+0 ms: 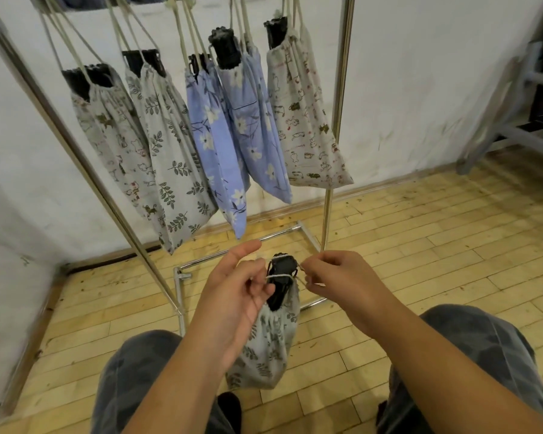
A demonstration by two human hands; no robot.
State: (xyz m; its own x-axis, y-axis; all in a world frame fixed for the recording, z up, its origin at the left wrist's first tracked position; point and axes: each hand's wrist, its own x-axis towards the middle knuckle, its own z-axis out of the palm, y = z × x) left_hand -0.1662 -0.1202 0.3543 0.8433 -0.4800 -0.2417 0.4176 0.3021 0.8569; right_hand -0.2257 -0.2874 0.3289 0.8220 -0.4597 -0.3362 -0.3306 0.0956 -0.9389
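I hold a grey leaf-print drawstring pouch (270, 346) in front of me, low between my knees and above the wooden floor (420, 245). A black folded thing (279, 283) stands in it, its ridged top sticking out of the gathered mouth; what it is I cannot tell for sure. The pale cord (279, 275) runs across that black top. My left hand (232, 296) pinches one end of the cord with curled fingers, the forefinger stretched out above, and my right hand (336, 277) pinches the other end between thumb and fingertips, so both grips are clamped on the cord and the pouch hangs from it. Beyond, on a metal rack (333, 151), five more pouches hang by their cords. From my left they are a cat-print pouch (113, 142), a leaf-print pouch (173, 170), a blue flowered pouch (210, 145), a second blue flowered pouch (254, 130) touching it, and another cat-print pouch (304, 120). Each shows a black top poking from its mouth. The far right pouch carries small red marks among the animals, too small to read.
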